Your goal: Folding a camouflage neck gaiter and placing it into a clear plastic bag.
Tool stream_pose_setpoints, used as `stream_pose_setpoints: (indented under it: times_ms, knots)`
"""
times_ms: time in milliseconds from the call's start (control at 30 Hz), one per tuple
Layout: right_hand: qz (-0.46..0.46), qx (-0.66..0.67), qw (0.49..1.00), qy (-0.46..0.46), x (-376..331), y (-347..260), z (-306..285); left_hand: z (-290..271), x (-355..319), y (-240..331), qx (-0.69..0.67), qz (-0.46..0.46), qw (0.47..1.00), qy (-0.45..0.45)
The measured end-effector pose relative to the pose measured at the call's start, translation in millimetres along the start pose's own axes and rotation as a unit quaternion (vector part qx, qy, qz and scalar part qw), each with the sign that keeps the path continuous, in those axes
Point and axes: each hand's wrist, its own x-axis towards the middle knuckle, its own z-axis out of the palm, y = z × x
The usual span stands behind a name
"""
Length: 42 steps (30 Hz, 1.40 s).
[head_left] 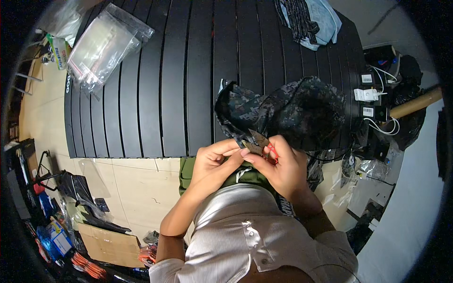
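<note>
A dark camouflage cloth piece [278, 108] lies bunched on the near right part of the black slatted table, and one end hangs toward me over the near edge. My left hand [214, 162] is closed, its thumb and fingers pinching the cloth's near end. Beside it, my right hand [285, 167] grips small scissors [258, 140] with red handles. The blades point up and left, spread apart, close to the cloth at my left fingertips. Whether cloth or thread lies between the blades cannot be made out.
Clear plastic bags [106, 45] lie at the table's far left, folded light-blue and dark striped cloth [314, 21] at the far right. White plugs and cables [370, 94] line the right edge. A cardboard tube [415, 103] sits beyond them. Cardboard [109, 245] and bags cover the floor at left.
</note>
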Motion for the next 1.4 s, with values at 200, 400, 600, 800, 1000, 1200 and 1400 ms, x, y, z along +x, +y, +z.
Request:
stream_pose_setpoints:
  times_ms: [200, 400, 600, 800, 1000, 1200, 1400]
  knots:
    - [-0.021, -0.033, 0.999, 0.006, 1.3, -0.7, 1.9, -1.0, 0.4, 0.1, 0.032, 0.017, 0.999, 0.003]
    - [-0.047, -0.078, 0.996, 0.006, 2.8, 6.7, -1.5, -0.9, 0.6, 1.9, 0.042, -0.002, 0.999, 0.004]
    - [0.025, -0.044, 0.998, 0.047, 4.3, 4.6, -16.8, 1.8, 2.2, -2.3, -0.076, -0.041, 0.996, 0.012]
    - [0.032, -0.033, 0.999, -0.011, -1.4, 6.0, -13.4, 2.2, 3.6, 0.7, -0.086, -0.03, 0.996, -0.003]
    - [0.022, -0.046, 0.999, -0.018, 0.1, 2.2, -8.2, 2.2, 0.8, 0.0, -0.049, -0.018, 0.998, -0.031]
    - [-0.009, -0.061, 0.998, 0.001, 0.6, -1.2, -7.3, 0.5, -1.2, -2.0, -0.03, 0.002, 0.998, -0.047]
    - [-0.036, -0.062, 0.997, 0.022, -2.3, 0.1, -6.5, -0.3, -1.7, -3.7, -0.014, 0.008, 0.999, -0.05]
